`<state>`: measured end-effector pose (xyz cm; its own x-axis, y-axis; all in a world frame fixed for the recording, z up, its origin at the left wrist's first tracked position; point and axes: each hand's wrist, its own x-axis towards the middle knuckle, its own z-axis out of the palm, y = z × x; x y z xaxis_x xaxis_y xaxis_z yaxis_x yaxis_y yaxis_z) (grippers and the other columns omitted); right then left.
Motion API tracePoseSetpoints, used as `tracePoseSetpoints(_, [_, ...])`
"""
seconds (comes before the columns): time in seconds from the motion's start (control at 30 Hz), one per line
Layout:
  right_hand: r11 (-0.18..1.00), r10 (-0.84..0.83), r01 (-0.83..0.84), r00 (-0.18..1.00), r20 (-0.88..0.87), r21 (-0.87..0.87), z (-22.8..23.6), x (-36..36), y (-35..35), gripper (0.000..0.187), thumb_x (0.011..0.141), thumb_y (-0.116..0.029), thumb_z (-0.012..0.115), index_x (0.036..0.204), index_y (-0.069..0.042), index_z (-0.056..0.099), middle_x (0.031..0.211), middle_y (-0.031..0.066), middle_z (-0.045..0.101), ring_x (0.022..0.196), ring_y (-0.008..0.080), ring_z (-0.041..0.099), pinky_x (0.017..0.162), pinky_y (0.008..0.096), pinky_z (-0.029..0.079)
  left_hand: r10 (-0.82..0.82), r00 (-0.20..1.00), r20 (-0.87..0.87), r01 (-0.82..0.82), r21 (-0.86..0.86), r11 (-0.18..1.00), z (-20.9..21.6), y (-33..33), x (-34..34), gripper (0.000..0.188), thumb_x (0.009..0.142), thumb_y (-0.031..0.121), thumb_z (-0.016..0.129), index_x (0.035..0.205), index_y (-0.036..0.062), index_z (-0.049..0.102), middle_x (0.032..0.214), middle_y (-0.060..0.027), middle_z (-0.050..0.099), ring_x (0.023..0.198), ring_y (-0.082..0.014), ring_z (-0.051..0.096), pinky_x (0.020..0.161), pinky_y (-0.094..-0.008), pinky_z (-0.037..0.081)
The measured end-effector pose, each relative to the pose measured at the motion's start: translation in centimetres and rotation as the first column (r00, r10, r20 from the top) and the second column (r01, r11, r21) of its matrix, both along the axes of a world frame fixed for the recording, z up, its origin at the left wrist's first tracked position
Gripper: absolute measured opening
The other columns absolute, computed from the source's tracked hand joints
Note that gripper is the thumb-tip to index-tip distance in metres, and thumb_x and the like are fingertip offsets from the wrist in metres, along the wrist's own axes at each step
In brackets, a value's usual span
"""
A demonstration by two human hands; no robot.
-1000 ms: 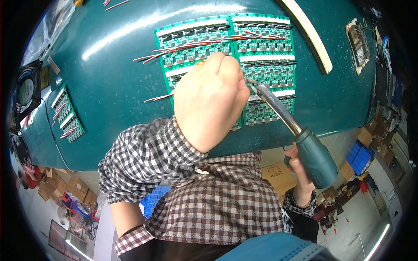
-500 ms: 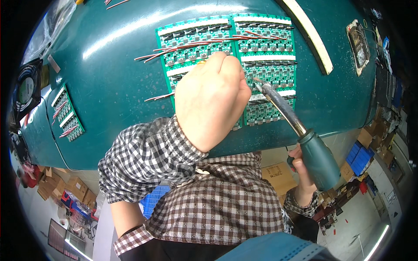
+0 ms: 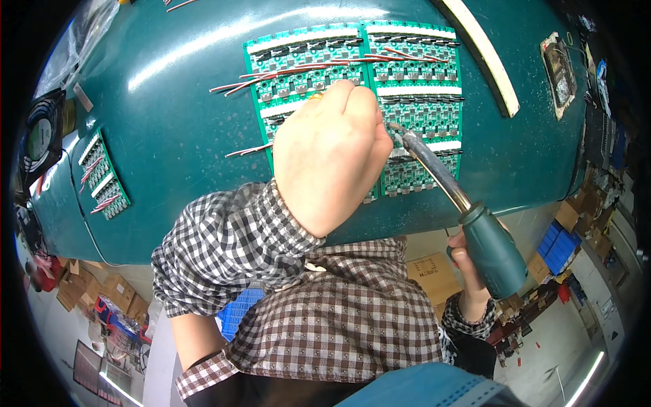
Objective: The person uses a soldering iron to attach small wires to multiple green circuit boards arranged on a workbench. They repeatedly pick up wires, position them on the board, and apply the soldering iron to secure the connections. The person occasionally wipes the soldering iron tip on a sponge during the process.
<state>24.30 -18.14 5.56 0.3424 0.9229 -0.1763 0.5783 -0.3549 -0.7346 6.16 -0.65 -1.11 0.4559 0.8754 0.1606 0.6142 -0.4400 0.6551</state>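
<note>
My right hand (image 3: 469, 268) grips the green handle of a soldering iron (image 3: 437, 169). Its tip points up and left, close beside the fingers of my left hand, over the green circuit boards. My left hand (image 3: 332, 152) is closed in a pinch above the boards, back of the hand up; whatever its fingertips hold is hidden beneath it. The left circuit board panel (image 3: 305, 85) and the right circuit board panel (image 3: 417, 119) lie side by side, with white strips and rows of black wires. Red and white wires (image 3: 298, 70) lie across both panels.
The green table mat (image 3: 176, 136) bears a smaller circuit board (image 3: 105, 176) with wires at left, near a black fan (image 3: 44, 139). A long pale curved bar (image 3: 481, 57) lies beyond the right panel. A worn soldering-tip tray (image 3: 559, 74) sits far right.
The soldering iron has shifted slightly left, its tip coming closer to my left fingers. My left hand stays almost where it was.
</note>
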Motion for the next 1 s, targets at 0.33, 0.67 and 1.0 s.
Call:
tracePoseSetpoints(0.33, [0.998, -0.015, 0.016, 1.0, 0.026, -0.053, 0.5, -0.1, 0.0, 0.035, 0.071, -0.027, 0.084, 0.088, -0.002, 0.066, 0.074, 0.0067, 0.06, 0.066, 0.024, 0.056, 0.06, 0.0333, 0.046, -0.006, 1.0, 0.028, 0.006, 0.006, 1.0, -0.1, 0.0, -0.1, 0.016, 0.069, 0.003, 0.07, 0.077, 0.006, 0.056, 0.073, -0.0068, 0.057, 0.061, -0.0246, 0.056, 0.055, -0.035, 0.045])
tracePoseSetpoints(0.67, [0.982, -0.189, 0.187, 0.971, -0.145, -0.033, 0.7, 0.0, -0.5, 0.042, 0.076, -0.028, 0.082, 0.099, 0.002, 0.064, 0.079, 0.0061, 0.064, 0.073, 0.018, 0.062, 0.069, 0.0298, 0.05, -0.001, 1.0, -0.002, 0.001, 0.012, 1.0, -0.1, 0.1, 0.0, 0.016, 0.07, 0.003, 0.07, 0.077, 0.0062, 0.056, 0.072, -0.0059, 0.056, 0.06, -0.0227, 0.055, 0.054, -0.0342, 0.044])
tracePoseSetpoints(1.0, [0.839, -0.25, 0.497, 0.713, -0.655, 0.221, -3.0, 2.6, 1.9, 0.045, 0.09, -0.027, 0.064, 0.116, 0.008, 0.051, 0.079, 0.0097, 0.054, 0.078, 0.0227, 0.061, 0.079, 0.0437, 0.056, -0.033, 0.999, -0.021, 0.031, -0.058, 0.998, 0.6, 0.1, -0.4, 0.015, 0.071, 0.004, 0.07, 0.077, 0.0078, 0.057, 0.07, -0.0038, 0.052, 0.059, -0.0195, 0.053, 0.054, -0.0321, 0.043])
